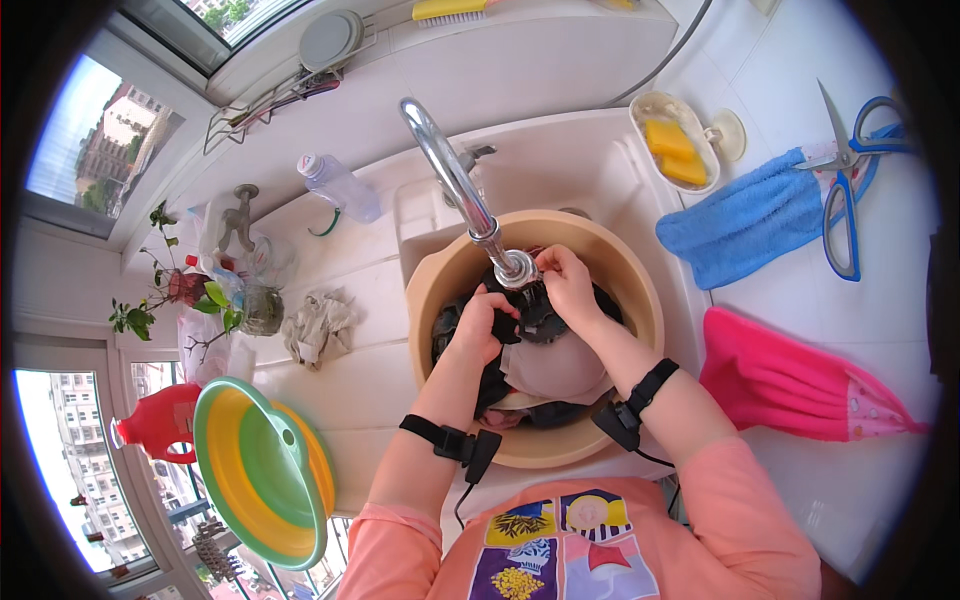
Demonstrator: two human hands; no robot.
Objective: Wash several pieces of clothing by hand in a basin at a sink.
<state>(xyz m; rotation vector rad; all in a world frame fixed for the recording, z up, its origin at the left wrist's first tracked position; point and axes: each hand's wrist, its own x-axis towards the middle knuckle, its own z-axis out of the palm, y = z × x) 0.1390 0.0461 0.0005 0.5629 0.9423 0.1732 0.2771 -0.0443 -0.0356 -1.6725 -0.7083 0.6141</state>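
Observation:
A tan basin [638, 345] stands in the sink, with wet-looking clothes heaped inside it. Over the heap, my left hand [484, 325] pinches a black piece of cloth [543, 322] with curled fingers. My right hand [567, 288] grips the same dark cloth from the other side, close to the tap's mouth. The chrome faucet [450, 180] arches down between my hands, its spout [516, 269] just above the cloth. Below my fingers lies a pale grey-pink piece of clothing [556, 370], with darker fabric around it. My fingertips are partly hidden by cloth and spout.
Left of the basin are a crumpled rag [320, 327], a clear bottle [340, 187], a green-and-yellow tub [265, 470] and a red jug [165, 424]. On the right wall hang a soap dish [676, 143], a blue towel [745, 225], scissors [846, 190] and a pink towel [770, 380].

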